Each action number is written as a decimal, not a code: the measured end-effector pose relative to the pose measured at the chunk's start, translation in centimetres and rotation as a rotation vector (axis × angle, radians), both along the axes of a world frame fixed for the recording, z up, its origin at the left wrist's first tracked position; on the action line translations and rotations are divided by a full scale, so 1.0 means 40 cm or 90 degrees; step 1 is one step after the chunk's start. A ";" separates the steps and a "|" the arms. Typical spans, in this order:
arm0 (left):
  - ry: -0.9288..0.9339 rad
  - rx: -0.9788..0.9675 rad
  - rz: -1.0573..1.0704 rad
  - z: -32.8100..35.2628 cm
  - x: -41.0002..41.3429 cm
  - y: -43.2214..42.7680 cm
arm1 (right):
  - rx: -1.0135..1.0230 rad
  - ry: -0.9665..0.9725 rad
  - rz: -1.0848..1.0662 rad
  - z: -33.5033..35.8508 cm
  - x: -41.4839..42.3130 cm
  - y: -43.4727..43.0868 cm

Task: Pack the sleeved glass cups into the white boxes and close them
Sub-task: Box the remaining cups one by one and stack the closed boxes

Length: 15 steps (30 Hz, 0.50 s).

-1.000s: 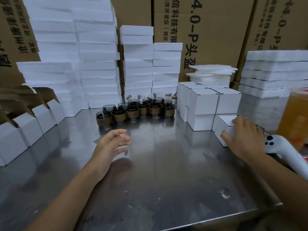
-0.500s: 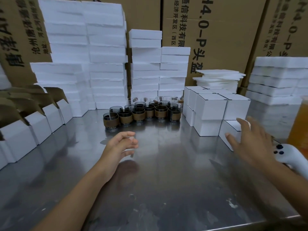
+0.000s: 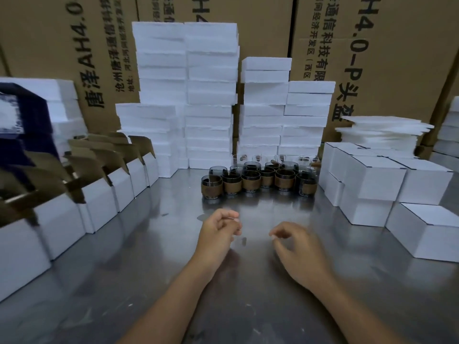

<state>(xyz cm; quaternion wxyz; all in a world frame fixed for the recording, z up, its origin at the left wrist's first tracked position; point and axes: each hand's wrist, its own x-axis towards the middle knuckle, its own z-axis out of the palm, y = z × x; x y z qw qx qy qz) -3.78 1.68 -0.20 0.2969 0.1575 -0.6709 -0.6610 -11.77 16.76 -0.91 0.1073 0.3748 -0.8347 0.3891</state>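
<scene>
Cups: smoky glass cups [image 3: 258, 178] with brown sleeves, upright and bunched in rows at the centre of the frame, toward the table's far side; a few clear unsleeved glasses stand behind them.
Cup edges: the front row runs roughly level, with its leftmost cup set slightly forward; the cluster's right end stands near the closed boxes and its left end well apart from the open ones.
Open boxes: open white boxes [image 3: 99, 194] with brown cardboard flaps raised, in a row along the left, running from lower left back toward the foam.
Closed boxes: closed white boxes [image 3: 372, 180], cube-shaped card, stacked two high at centre right, with one single box nearer at the right edge.
Left hand: left hand [image 3: 218, 232] just left of centre, fingers loosely curled, holding nothing.
Right hand: right hand [image 3: 300, 247] beside it, apart from it, fingers loosely curled, thumb and forefinger near each other, holding nothing.
Room: a band of shiny steel table [image 3: 149, 256] lies between the fingertips and the front cups; the box rows left and right bound a wide lane.
Behind: white foam blocks [image 3: 211, 95] in tall stacks; thin white foam sheets [image 3: 382, 130] piled at right; large brown cardboard cartons [image 3: 397, 58] as backdrop.
Upper left: a blurred dark blue shape [image 3: 22, 120], unidentifiable.
</scene>
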 end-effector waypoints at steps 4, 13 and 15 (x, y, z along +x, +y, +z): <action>-0.020 -0.083 0.016 -0.010 -0.009 -0.008 | -0.084 -0.013 -0.015 -0.012 -0.013 0.014; -0.078 -0.421 0.187 0.086 0.068 -0.220 | -0.129 -0.018 0.008 -0.015 -0.015 0.011; -0.175 -0.570 0.288 0.128 0.108 -0.301 | -0.125 -0.014 0.014 -0.013 -0.012 0.007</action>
